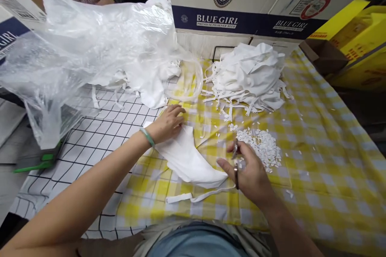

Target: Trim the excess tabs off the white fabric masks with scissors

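The left hand point(167, 122) lies flat on the top end of a white cloth piece point(187, 158), with its fingers spread a little and pressing down. It has a green bracelet point(147, 136) on the wrist. The right hand point(251, 176) is closed around small scissors point(235, 164), and the tips point up and away from the person.

The white cloth piece lies on the counter point(316, 128) between the two hands. Its long way runs from the left hand at the top down to the right hand at the bottom, so its low end sits just beside the scissors. A thin white strap point(199, 197) trails from that low end back to the left, close to the person. The right hand is nearer to the strap's root. The left hand is well apart from it.

Just past the scissors is a pile of tiny white bits point(262, 146). Farther back sits a heap of white cloth point(251, 74), and on the left a big clear plastic bag point(90, 48).

A cardboard box point(241, 0) stands at the back. It says "BLUE GIRL" in white on a dark blue band (the small words below look like "PREMIUM PILSENER BEER").
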`<state>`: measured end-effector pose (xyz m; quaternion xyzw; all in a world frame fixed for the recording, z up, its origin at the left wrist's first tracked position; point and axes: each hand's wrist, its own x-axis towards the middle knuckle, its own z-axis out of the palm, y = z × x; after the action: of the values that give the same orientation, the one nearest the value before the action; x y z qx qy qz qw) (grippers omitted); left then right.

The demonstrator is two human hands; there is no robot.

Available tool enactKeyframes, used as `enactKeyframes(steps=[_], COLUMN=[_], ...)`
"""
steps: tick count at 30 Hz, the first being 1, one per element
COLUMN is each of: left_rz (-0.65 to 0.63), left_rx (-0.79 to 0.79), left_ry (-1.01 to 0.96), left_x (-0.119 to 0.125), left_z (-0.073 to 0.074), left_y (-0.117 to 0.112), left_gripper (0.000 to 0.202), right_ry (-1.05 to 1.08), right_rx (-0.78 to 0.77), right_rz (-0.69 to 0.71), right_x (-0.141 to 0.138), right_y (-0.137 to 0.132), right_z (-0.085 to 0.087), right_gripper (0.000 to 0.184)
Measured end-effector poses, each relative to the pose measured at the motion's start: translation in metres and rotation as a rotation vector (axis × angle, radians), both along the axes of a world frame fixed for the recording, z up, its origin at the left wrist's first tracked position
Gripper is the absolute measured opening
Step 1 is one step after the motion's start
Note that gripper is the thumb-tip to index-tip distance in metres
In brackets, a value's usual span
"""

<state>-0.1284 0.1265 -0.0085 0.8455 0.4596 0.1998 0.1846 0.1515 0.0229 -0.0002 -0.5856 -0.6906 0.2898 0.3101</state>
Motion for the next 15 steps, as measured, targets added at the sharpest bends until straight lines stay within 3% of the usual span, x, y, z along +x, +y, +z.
enactKeyframes(steps=[3,7,11,15], left_rz=[0.002,0.105,0.219,0.124], left_rx=[-0.022,-0.155,-0.534,-0.774], left_ry=[-0.05,-0.134,-0.252,-0.337], left_x=[0.008,0.006,-0.009,-0.021], left_z=[0.013,0.046,0.073,0.082], left_y=[-0.016,-0.057,-0.085,-0.108], left_gripper=[0.008,0.009,0.018,0.028], right_ry=[0.169,0.359,0.573,0.758], right_rx=[0.014,-0.015,-0.345,-0.575], right_rz=[0.067,0.128,0.206,0.297], right_x=[-0.045,-0.094,-0.104,-0.095], right_y=[0.007,0.02,0.027,0.027], right_z=[-0.007,-0.015,-0.004,0.011], right_gripper=[0.032,0.021,0.016,0.024])
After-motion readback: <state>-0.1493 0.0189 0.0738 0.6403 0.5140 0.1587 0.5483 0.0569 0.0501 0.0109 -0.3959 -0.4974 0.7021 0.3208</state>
